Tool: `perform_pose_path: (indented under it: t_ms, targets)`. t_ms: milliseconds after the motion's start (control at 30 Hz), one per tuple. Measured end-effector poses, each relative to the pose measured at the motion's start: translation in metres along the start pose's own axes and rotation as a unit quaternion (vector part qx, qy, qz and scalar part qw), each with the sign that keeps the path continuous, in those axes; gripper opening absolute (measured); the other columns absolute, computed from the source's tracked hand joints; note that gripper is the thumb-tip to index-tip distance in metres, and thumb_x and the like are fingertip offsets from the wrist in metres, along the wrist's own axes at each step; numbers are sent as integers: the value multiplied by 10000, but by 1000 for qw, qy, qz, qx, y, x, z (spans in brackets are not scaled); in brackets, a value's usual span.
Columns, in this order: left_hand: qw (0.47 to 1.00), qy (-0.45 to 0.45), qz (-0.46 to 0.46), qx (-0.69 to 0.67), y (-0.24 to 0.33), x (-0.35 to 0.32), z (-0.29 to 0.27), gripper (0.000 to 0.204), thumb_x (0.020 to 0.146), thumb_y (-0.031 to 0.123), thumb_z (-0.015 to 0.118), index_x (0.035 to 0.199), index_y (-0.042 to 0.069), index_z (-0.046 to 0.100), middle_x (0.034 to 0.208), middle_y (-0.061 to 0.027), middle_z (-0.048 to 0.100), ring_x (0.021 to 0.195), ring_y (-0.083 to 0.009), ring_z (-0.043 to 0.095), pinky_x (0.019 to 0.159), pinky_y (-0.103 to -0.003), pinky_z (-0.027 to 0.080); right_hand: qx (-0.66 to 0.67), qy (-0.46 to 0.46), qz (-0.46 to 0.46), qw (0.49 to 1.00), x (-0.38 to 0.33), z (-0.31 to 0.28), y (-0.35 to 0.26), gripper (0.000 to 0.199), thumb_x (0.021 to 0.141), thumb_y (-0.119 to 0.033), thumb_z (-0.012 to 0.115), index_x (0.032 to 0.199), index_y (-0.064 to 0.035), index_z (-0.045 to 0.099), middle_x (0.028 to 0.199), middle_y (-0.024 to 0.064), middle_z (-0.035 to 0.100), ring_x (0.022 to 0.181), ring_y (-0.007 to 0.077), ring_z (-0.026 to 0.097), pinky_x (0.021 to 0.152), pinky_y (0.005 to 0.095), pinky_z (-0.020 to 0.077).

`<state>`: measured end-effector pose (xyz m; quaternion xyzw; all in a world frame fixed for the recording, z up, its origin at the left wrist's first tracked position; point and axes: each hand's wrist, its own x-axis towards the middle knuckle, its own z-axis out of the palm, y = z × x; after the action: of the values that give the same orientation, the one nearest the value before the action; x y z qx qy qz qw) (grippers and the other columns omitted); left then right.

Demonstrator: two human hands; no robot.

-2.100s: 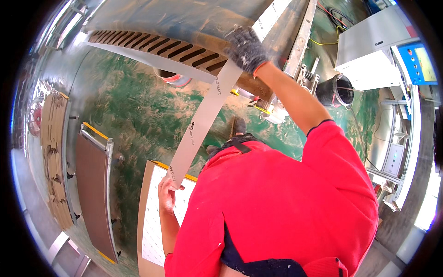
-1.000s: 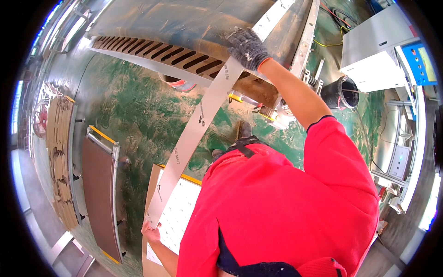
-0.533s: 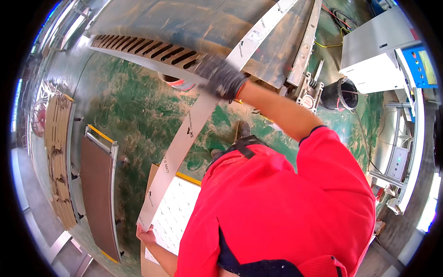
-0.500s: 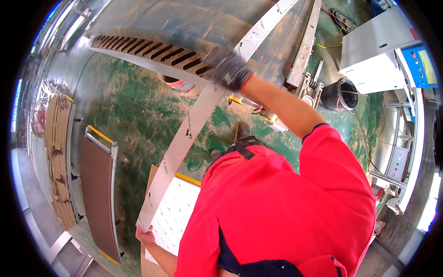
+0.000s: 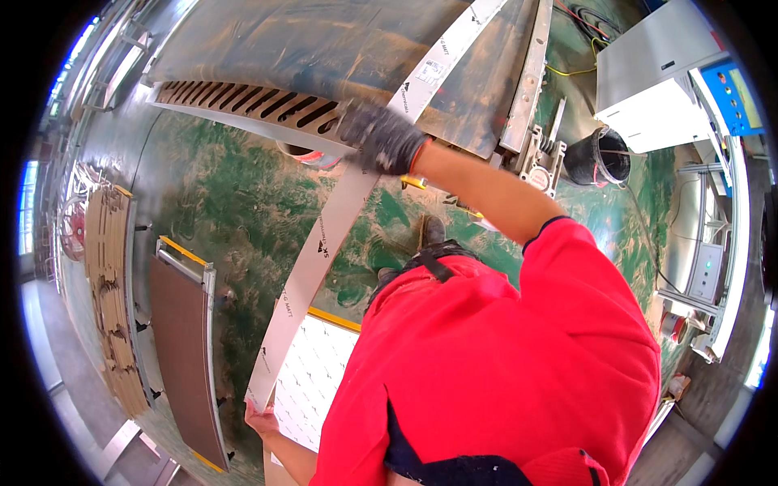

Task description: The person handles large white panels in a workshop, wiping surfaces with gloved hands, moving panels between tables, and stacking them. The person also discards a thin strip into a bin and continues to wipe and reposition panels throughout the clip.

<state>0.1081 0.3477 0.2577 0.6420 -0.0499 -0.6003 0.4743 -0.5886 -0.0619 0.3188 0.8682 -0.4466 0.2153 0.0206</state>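
Note:
A long pale printed strip (image 5: 324,235) slants across the view, from near my lower left up over the dark machine bed. My bare left hand (image 5: 261,419) pinches its lower end between thumb and fingers. In a dark grey work glove, my right hand (image 5: 385,139) lies over the strip beside the bed's front edge; its fingers are blurred and reach toward the slotted brown edge piece (image 5: 243,99). Beyond the glove the strip continues across the brown-dusted bed (image 5: 324,49).
White printed sheets (image 5: 312,381) lie beneath the strip's lower end. Left stand a cart with a brown panel (image 5: 182,340) and a stack of brown boards (image 5: 109,283). Right are a metal rail (image 5: 531,77), black bucket (image 5: 600,158) and white cabinet (image 5: 656,81). The green floor (image 5: 227,178) is dusty.
My right hand has shifted slightly left and down along the strip, toward me. My left hand keeps hold of the lower end. The whole view has shifted a little.

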Motion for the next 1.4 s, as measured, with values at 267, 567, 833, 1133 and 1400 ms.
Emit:
perform_pose_path:
  t_ms: [267,567,833,1133,1400]
  targets:
    - [998,23,-53,10,8,-2,-7,397,926,384,601,1229,127,611,1123,-22,693,742,-239,640,653,-384,498,-187,-94,183,961,-23,-30,129,513,1013,-448,417,1412,-144,522,1488,99,475,1441,307,339,1218,462,186]
    - [970,185,-37,154,25,-9,46,625,900,523,624,1336,96,487,1178,-75,633,863,-280,592,880,-424,475,-189,-107,200,956,-28,-32,131,537,1017,-473,394,1431,-151,509,1516,91,451,1457,294,318,1227,462,161]
    - [698,61,393,596,45,18,302,576,901,312,719,1287,-80,548,1293,-231,559,1238,-373,489,1072,-443,359,-184,-111,203,955,-29,-35,129,549,1007,-488,400,1438,-164,504,1518,69,454,1459,289,316,1228,456,164]
    - [594,-164,322,719,18,-13,537,664,732,474,796,1168,24,578,1121,-170,662,993,-348,655,853,-455,505,-195,-186,81,960,-19,-45,66,440,879,-389,585,1235,-141,657,1378,155,548,1353,313,436,1154,482,304]
    - [605,-135,365,694,7,-23,523,506,759,460,768,1048,74,616,982,-131,693,906,-350,672,764,-454,515,122,12,-13,992,-41,-11,-103,521,773,-436,656,1070,-9,624,1074,206,612,1104,373,546,1039,502,366]
